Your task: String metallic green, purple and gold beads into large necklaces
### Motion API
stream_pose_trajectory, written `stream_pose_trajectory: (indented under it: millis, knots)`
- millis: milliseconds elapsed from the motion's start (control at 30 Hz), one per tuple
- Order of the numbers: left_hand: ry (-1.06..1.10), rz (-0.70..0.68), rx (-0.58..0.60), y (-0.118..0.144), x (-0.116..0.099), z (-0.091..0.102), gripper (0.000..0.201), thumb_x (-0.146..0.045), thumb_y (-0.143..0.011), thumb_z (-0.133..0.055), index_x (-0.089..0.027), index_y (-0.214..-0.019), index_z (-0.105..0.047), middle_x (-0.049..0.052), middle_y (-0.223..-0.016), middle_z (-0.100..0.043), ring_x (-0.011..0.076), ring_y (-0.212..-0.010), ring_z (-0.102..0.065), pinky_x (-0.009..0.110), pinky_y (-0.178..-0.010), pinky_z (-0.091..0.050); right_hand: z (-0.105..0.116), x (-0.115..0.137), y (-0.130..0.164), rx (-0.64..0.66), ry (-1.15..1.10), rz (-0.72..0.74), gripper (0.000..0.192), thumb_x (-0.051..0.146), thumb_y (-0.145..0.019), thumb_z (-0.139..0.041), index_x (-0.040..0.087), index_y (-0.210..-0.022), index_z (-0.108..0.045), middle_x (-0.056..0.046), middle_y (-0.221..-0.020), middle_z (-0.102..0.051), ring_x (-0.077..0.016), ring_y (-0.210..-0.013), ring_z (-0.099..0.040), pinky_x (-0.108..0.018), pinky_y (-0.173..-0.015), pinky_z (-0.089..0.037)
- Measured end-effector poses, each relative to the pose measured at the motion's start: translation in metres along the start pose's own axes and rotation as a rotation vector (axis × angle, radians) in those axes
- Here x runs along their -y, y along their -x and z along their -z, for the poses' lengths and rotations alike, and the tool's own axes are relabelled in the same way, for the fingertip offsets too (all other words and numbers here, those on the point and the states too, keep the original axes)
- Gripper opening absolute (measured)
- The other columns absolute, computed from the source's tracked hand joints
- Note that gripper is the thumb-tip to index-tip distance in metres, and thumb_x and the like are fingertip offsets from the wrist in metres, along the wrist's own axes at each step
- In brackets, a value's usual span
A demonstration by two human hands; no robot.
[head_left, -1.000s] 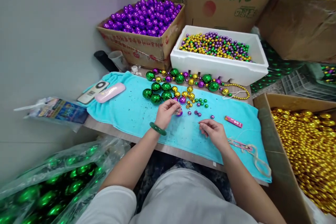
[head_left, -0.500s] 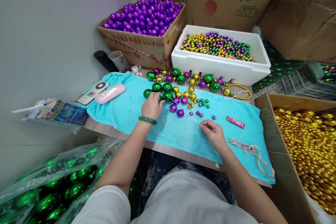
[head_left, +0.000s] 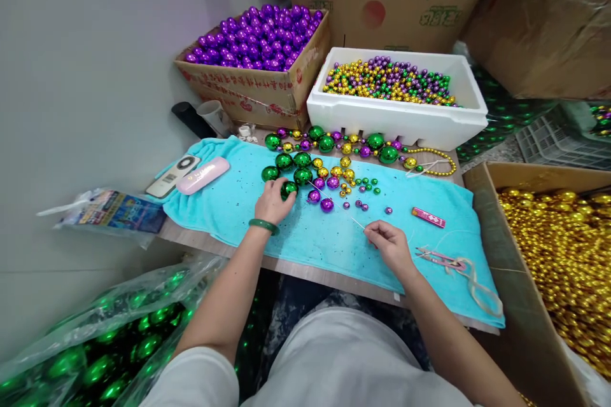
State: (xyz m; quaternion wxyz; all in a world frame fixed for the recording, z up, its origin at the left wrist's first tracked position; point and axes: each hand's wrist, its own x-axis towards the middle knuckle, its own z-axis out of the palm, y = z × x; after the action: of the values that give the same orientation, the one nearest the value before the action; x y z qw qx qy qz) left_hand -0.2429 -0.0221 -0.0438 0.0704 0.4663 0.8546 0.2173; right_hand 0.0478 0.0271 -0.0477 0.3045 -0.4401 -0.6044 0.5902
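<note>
My left hand (head_left: 273, 202), with a green bangle at the wrist, has its fingers closed round a large green bead (head_left: 288, 189) on the turquoise towel (head_left: 238, 203). More large green beads (head_left: 302, 159) sit just beyond it. My right hand (head_left: 386, 241) pinches a thin needle (head_left: 358, 224) that points left over the towel; a fine thread is faintly visible. Between the hands lie purple beads (head_left: 326, 205), gold beads (head_left: 336, 171), small green beads (head_left: 377, 191) and small purple beads (head_left: 365, 207).
A strung bead necklace (head_left: 388, 154) stretches along the back. Behind it stand a white foam box (head_left: 396, 111) and a carton of purple beads (head_left: 248, 86). Pink scissors (head_left: 442, 259) and a pink marker-like stick (head_left: 428, 217) lie right; a pink case (head_left: 203, 176) and a remote (head_left: 172, 177) lie left.
My left hand has drawn slightly toward me, with a green bead now showing between its fingers. My right hand still pinches the needle. The view has shifted a little.
</note>
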Motion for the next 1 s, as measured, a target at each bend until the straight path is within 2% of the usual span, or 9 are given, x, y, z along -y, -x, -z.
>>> stream_pose_trajectory:
  millis: [67,167,233,300,400,500,600,700,1000]
  knots:
    - [0.015,-0.052,0.034,0.001,-0.001,-0.006,0.050,-0.041,-0.080,-0.058,-0.020,-0.125,-0.052,0.014,-0.121,-0.051,0.0314,-0.107,-0.057,0.044,-0.088,-0.048,-0.001,-0.001,0.001,0.008,0.008,-0.005,0.023,0.039,-0.067,-0.063,0.016,-0.063,-0.061,0.001,-0.052,-0.050,-0.0115,-0.050,-0.042,-0.025,-0.050,-0.033]
    - [0.169,-0.076,-0.025,0.000,-0.002,-0.015,0.055,-0.033,-0.069,-0.070,-0.016,-0.119,-0.054,0.015,-0.122,-0.049,0.0323,-0.115,-0.052,0.046,-0.098,-0.043,-0.002,-0.001,0.003,0.008,0.010,0.004,0.023,0.039,-0.067,-0.064,0.016,-0.064,-0.062,0.001,-0.053,-0.051,-0.0115,-0.050,-0.043,-0.025,-0.050,-0.034]
    - [0.427,-0.004,-0.088,0.000,-0.002,-0.015,0.055,-0.029,-0.064,-0.074,-0.017,-0.114,-0.054,0.012,-0.117,-0.053,0.0287,-0.113,-0.053,0.043,-0.097,-0.044,0.000,-0.001,0.006,-0.002,0.000,0.019,0.022,0.038,-0.067,-0.064,0.017,-0.062,-0.062,0.001,-0.053,-0.051,-0.0115,-0.050,-0.043,-0.025,-0.050,-0.034]
    - [0.798,0.143,-0.081,0.002,-0.002,-0.009,0.053,-0.030,-0.062,-0.074,-0.019,-0.108,-0.052,0.007,-0.106,-0.058,0.0237,-0.100,-0.059,0.037,-0.083,-0.052,0.002,0.000,0.009,-0.016,-0.014,0.029,0.022,0.037,-0.067,-0.065,0.017,-0.061,-0.062,0.001,-0.053,-0.052,-0.0116,-0.050,-0.043,-0.026,-0.050,-0.034]
    - [1.388,0.383,0.115,0.006,-0.004,0.008,0.037,-0.033,-0.067,-0.069,-0.017,-0.096,-0.053,0.004,-0.088,-0.062,0.0177,-0.077,-0.064,0.026,-0.058,-0.052,0.003,0.002,0.013,-0.018,-0.031,0.021,0.021,0.037,-0.066,-0.065,0.017,-0.060,-0.063,0.001,-0.052,-0.052,-0.0114,-0.049,-0.043,-0.026,-0.049,-0.034]
    - [1.753,0.503,0.300,0.012,-0.011,0.023,0.029,-0.039,-0.079,-0.057,-0.013,-0.092,-0.057,0.007,-0.081,-0.066,0.0149,-0.065,-0.064,0.021,-0.050,-0.051,0.002,0.005,0.015,0.005,-0.029,0.023,0.020,0.036,-0.065,-0.065,0.017,-0.059,-0.063,0.001,-0.052,-0.052,-0.0113,-0.049,-0.043,-0.026,-0.050,-0.034]
    - [1.885,0.556,0.341,0.017,-0.021,0.029,0.036,-0.044,-0.088,-0.045,-0.011,-0.092,-0.059,0.011,-0.080,-0.069,0.0136,-0.060,-0.064,0.019,-0.046,-0.051,0.000,0.008,0.017,0.016,-0.014,0.039,0.019,0.034,-0.066,-0.065,0.017,-0.059,-0.063,0.001,-0.051,-0.052,-0.0115,-0.050,-0.044,-0.025,-0.050,-0.034]
    - [1.920,0.576,0.321,0.021,-0.030,0.029,0.041,-0.044,-0.092,-0.038,-0.010,-0.091,-0.060,0.012,-0.078,-0.069,0.0138,-0.059,-0.065,0.018,-0.045,-0.051,0.000,0.008,0.019,0.024,-0.012,0.052,0.019,0.034,-0.067,-0.064,0.017,-0.059,-0.063,0.001,-0.051,-0.052,-0.0115,-0.050,-0.044,-0.025,-0.050,-0.035]
    - [1.895,0.573,0.346,0.025,-0.043,0.027,0.043,-0.045,-0.093,-0.037,-0.009,-0.093,-0.062,0.011,-0.075,-0.070,0.0148,-0.060,-0.066,0.019,-0.047,-0.053,0.003,0.001,0.022,0.019,0.031,0.073,0.019,0.033,-0.069,-0.062,0.017,-0.059,-0.063,0.001,-0.051,-0.052,-0.0113,-0.049,-0.044,-0.025,-0.049,-0.034]
